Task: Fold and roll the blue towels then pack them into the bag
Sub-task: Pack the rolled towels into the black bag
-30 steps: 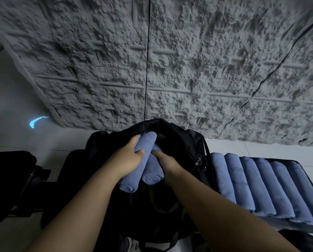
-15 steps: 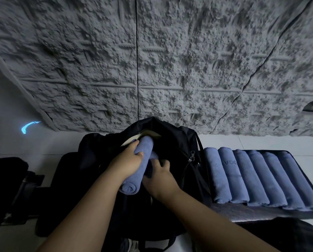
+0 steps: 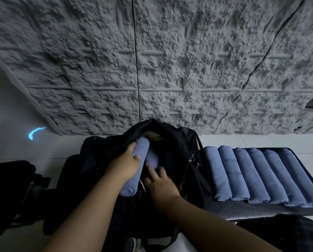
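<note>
A black backpack (image 3: pixel 173 142) stands open in the middle of the view. My left hand (image 3: pixel 123 165) grips a rolled blue towel (image 3: pixel 140 150) that slants out of the bag's mouth, its coiled end toward me. A second rolled towel (image 3: pixel 152 159) sits deeper in the bag, beside the first. My right hand (image 3: pixel 161 181) is at the bag's opening with fingers spread, its fingertips on the near end of that second roll. Several more rolled blue towels (image 3: pixel 257 175) lie side by side to the right of the bag.
The rolled towels rest on a dark flat tray or case (image 3: pixel 272 211). A rough grey textured wall (image 3: pixel 170 60) rises behind the bag. Dark bags or gear (image 3: pixel 10 179) lie at the left on pale floor tiles. A blue glowing mark (image 3: pixel 36 132) shows at left.
My right hand has pushed the second roll down into the bag and opened its fingers. My left hand keeps its hold on the first roll.
</note>
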{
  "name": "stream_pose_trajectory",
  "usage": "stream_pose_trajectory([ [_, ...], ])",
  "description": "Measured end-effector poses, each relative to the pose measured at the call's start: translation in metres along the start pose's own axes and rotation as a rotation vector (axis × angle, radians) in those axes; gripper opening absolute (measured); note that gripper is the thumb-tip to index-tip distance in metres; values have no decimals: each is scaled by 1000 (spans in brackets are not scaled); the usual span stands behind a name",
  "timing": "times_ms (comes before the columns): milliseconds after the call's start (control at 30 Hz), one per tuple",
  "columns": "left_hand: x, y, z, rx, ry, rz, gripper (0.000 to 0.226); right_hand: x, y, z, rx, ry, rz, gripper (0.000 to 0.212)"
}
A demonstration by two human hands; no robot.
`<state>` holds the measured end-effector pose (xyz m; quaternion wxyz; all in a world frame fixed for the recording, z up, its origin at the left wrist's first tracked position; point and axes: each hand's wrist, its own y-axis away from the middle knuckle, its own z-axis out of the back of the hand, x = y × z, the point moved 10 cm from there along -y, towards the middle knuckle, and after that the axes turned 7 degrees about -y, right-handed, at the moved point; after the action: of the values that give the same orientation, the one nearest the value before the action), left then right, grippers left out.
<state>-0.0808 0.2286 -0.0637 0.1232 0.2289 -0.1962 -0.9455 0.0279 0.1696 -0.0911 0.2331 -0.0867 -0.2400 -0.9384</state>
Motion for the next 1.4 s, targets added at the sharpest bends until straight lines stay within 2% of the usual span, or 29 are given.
stream_pose_trajectory([
  [133,0,2,-2,11,-56,46,54,-10,0,4,23,54,-94,51],
  [233,1,3,1,9,-5,79,55,-7,-2,8,-4,-121,-106,41],
  [300,1,6,0,-4,84,90,56,-7,-3,21,-114,-380,-88,34],
  [367,5,7,1,-38,159,121,56,-15,1,34,-211,-856,-157,33],
  [433,9,5,-1,-46,193,153,56,-8,5,30,-125,-1345,-224,30],
  [500,12,4,-6,-28,213,184,54,1,0,21,-54,-1578,-244,41],
  [600,13,5,-7,-27,187,185,52,4,-10,12,-36,-1690,-260,62],
  [733,14,4,-11,1,108,140,45,-2,-8,27,-57,-1648,-249,55],
  [800,16,4,-12,13,69,98,32,-14,-9,34,-122,-1543,-305,58],
  [867,20,8,-10,14,8,47,28,-23,-14,37,-151,-1399,-352,60],
  [967,24,15,-10,39,-163,-38,18,-21,-24,39,-153,-1236,-349,45],
  [1100,32,25,-14,77,-424,-120,56,-17,-39,33,-123,-966,-373,38],
  [1167,36,27,-11,50,-470,-128,60,-13,-43,31,-106,-846,-365,37],
  [1333,41,28,-3,18,-429,-117,38,-1,-42,25,-63,-626,-335,38],
  [1400,42,29,8,-76,-411,-98,26,8,-41,14,23,-633,-315,54],
])
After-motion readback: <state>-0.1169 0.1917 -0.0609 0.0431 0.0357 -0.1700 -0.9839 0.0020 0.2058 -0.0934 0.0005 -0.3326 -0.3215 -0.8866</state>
